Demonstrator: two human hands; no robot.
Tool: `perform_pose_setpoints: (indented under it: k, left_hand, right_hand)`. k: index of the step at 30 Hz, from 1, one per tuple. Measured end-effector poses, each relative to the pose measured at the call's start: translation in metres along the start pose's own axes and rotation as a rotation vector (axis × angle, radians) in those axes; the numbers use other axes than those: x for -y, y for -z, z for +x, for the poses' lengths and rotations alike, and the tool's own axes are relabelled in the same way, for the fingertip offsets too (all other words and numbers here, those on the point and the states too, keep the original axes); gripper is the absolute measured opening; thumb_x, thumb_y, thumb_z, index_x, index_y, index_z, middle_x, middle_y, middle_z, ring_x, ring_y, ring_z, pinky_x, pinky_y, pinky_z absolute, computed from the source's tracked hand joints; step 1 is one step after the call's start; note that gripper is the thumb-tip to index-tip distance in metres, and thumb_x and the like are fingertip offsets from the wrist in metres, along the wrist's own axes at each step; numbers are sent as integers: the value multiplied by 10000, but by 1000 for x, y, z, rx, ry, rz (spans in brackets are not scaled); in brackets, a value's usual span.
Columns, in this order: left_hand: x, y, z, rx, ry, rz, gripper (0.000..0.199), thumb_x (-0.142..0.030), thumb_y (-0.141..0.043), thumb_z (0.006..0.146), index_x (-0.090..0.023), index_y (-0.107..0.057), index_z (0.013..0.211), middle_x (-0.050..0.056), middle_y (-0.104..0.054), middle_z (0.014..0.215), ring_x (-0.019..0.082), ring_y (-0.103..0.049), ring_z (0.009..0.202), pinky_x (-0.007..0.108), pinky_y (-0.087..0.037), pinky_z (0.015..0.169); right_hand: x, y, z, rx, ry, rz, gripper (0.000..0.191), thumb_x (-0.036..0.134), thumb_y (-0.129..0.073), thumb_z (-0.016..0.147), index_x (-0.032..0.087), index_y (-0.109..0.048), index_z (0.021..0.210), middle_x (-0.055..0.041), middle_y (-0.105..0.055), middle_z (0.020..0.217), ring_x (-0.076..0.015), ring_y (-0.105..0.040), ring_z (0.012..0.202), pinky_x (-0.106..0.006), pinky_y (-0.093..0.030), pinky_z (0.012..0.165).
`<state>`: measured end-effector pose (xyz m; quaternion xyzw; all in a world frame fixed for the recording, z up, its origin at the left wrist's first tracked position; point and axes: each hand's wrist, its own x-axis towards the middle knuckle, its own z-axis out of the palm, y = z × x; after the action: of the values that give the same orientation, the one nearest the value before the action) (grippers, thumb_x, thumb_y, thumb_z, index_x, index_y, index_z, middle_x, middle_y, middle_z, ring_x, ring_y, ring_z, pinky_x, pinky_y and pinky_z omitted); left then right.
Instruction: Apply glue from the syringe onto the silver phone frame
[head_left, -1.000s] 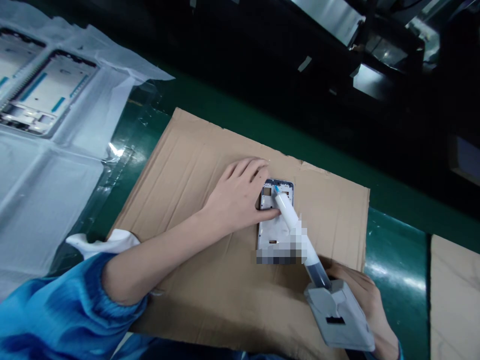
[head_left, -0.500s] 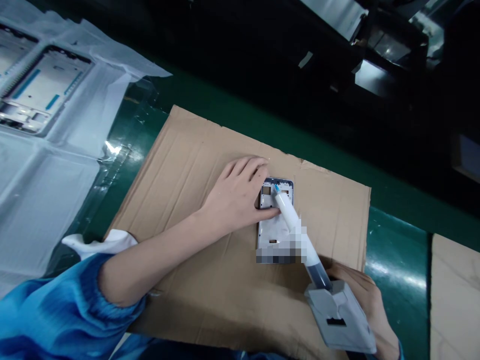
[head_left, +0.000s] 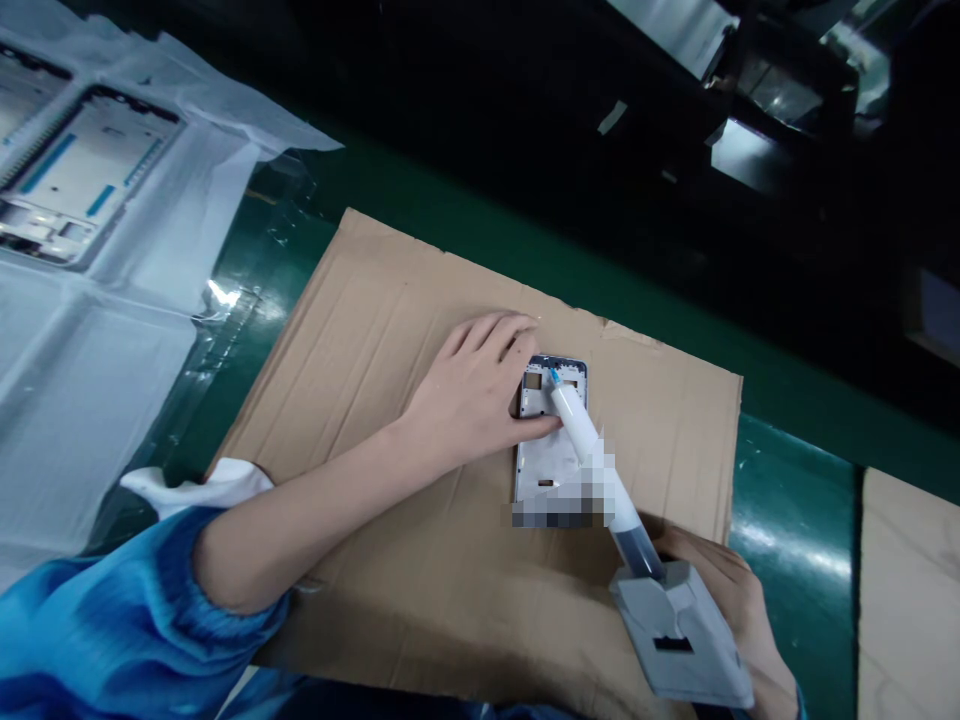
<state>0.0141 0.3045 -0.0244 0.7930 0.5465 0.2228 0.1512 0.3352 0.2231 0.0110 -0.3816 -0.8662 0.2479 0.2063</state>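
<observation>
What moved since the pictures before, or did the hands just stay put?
Almost nothing moved. The left hand still presses the phone frame onto the cardboard, and the right hand still holds the dispenser with its tip at the frame's top end. Only the view shifted a touch, so the white sheets sit slightly further left.

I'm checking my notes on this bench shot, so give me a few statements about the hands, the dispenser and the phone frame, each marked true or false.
1. The left hand rests on the phone frame. True.
2. The right hand holds a grey dispenser gun. True.
3. The syringe tip points at the frame's near end. False: it sits at the far end, by the cutouts.
4. The frame lies on bare green belt. False: it lies on a cardboard sheet.
5. More frames lie on white sheeting at far left. True.
</observation>
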Motion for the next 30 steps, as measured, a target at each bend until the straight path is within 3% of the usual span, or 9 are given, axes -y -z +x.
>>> perform_pose_setpoints:
  k: [4,8,15,24,30]
  left_hand:
    - [0,0,-1,-7,-6,4,601,-601,-787,937,-151,-646,1309,180,-588,1574,387,-530,1478,544,-464,1236]
    - [1,-1,-1,-10,-1,-2,573,-592,-799,932,-170,-644,1287,169,-592,1576,376,-528,1481,550,-468,1234]
    - [0,-1,0,-13,2,-9,544,-597,-789,941,-184,-649,1267,163,-595,1572,377,-537,1469,551,-485,1219]
    - [2,-3,-1,-16,-6,-12,582,-607,-794,934,-165,-644,1282,175,-591,1576,383,-527,1481,553,-464,1234]
    - [1,-3,0,-9,-11,-4,610,-630,-771,948,-151,-635,1301,181,-582,1585,378,-521,1483,552,-463,1233]
  right_hand:
    - [0,0,0,4,8,-28,158,162,-523,1064,194,-596,928,-20,-699,917,-107,-684,721,-222,-494,571]
    - [1,0,-1,23,-6,-20,162,191,-540,1065,200,-584,909,8,-632,802,-100,-638,653,-226,-468,549]
    - [-2,-2,-4,14,-24,-4,166,193,-543,1072,198,-593,913,6,-615,784,-101,-621,623,-226,-462,532]
    - [-3,0,-8,24,-20,-19,147,161,-528,1056,210,-602,939,-25,-712,959,-124,-698,743,-240,-512,573]
    - [-2,-1,-3,13,-8,-14,138,180,-544,1068,206,-585,939,8,-618,796,-104,-631,654,-223,-479,554]
